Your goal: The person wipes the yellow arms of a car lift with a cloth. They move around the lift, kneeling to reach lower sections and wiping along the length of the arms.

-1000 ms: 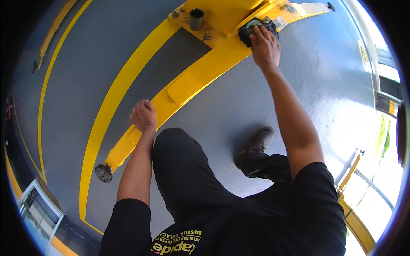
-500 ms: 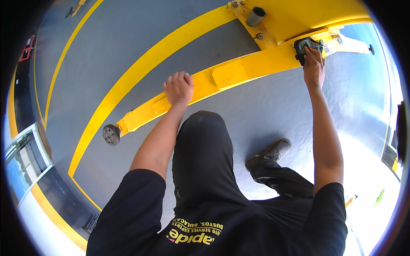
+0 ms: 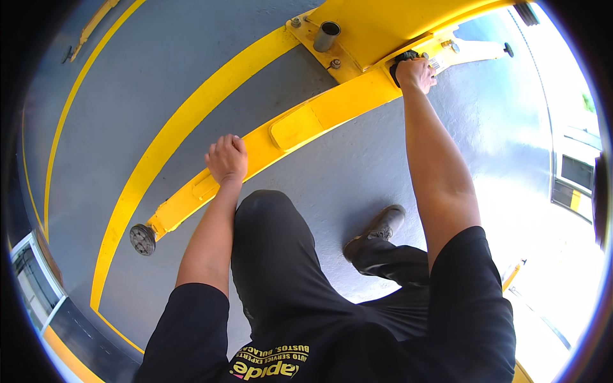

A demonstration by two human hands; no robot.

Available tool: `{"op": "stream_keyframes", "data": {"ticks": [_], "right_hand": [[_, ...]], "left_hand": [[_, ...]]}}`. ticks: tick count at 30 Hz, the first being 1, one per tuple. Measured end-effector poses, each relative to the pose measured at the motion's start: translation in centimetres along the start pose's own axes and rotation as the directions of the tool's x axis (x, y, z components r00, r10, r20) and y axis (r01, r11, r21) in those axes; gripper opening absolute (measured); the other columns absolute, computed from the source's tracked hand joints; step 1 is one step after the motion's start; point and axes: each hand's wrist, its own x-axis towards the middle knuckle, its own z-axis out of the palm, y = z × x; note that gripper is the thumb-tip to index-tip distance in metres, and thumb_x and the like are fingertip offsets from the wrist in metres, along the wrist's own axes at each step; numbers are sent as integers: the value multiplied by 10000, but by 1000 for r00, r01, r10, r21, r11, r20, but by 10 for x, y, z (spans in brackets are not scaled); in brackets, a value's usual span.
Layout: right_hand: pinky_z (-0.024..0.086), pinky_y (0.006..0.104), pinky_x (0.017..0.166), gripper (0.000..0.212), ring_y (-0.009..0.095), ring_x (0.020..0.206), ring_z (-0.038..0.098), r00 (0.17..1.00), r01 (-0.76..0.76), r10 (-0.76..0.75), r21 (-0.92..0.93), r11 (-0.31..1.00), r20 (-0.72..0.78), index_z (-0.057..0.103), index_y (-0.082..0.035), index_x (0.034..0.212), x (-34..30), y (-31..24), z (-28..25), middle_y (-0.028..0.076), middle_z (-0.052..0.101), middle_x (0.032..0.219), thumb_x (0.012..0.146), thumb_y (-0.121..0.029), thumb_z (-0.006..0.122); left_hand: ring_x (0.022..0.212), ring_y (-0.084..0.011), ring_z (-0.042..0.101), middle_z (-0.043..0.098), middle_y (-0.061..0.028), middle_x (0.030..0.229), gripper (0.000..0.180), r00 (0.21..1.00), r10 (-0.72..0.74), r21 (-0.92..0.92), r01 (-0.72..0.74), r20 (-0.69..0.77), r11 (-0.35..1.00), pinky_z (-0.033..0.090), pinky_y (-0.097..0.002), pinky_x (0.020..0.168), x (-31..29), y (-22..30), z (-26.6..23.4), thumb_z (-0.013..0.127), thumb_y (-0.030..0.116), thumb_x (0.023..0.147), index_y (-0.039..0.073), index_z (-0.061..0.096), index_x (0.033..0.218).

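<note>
A long yellow lift arm (image 3: 255, 153) runs low across the floor, with a round black rubber pad (image 3: 142, 239) at its left end. My right hand (image 3: 418, 75) is closed on a dark bunched rag (image 3: 403, 64) against the arm's right part, beside the yellow post; its fingertips are partly hidden. Farther left, my left hand (image 3: 227, 158) is curled into a loose fist over the arm's far edge. Whether its fingers grip the arm is hidden.
The yellow post (image 3: 383, 25) stands on a bolted base plate with a short metal tube (image 3: 327, 36). Another arm section (image 3: 476, 52) extends right. Yellow lines (image 3: 169, 127) mark the grey floor. My bent knee (image 3: 271, 217) and dark shoe (image 3: 383, 226) are close by.
The whole view has shifted, so the lift arm appears farther left. My right hand has turned at the wrist and covers more of the rag. My left hand keeps about its place along the arm.
</note>
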Motion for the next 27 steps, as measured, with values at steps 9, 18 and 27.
{"op": "stream_keyframes", "data": {"ticks": [9, 18, 27], "right_hand": [[539, 495, 1023, 279, 421, 1105, 702, 616, 640, -446, -82, 764, 649, 726, -94, 1250, -5, 68, -83, 241, 705, 1150, 999, -206, 675], [536, 513, 1057, 317, 455, 1211, 656, 680, 723, -723, 52, 688, 120, 709, -128, 1280, -65, 28, -39, 198, 652, 1332, 1003, -281, 704], [584, 456, 997, 257, 396, 1161, 699, 884, 428, -432, 59, 902, 180, 771, -68, 1223, -87, 72, -42, 171, 628, 1315, 1004, -182, 702]], "left_hand": [[992, -274, 691, 757, -16, 1002, 330, 1000, -5, -42, 5, -9, 999, 503, -476, 894, -1, 0, -2, 491, 342, 1067, 158, 724, 921], [1017, -277, 703, 760, -24, 1040, 334, 1000, 8, -4, -8, 2, 1000, 512, -485, 911, 1, 0, -1, 479, 342, 1072, 149, 723, 950], [1044, -288, 701, 753, -41, 1065, 341, 999, -7, -7, 7, 51, 1000, 514, -494, 938, 1, 0, -2, 459, 331, 1081, 133, 719, 988]]}}
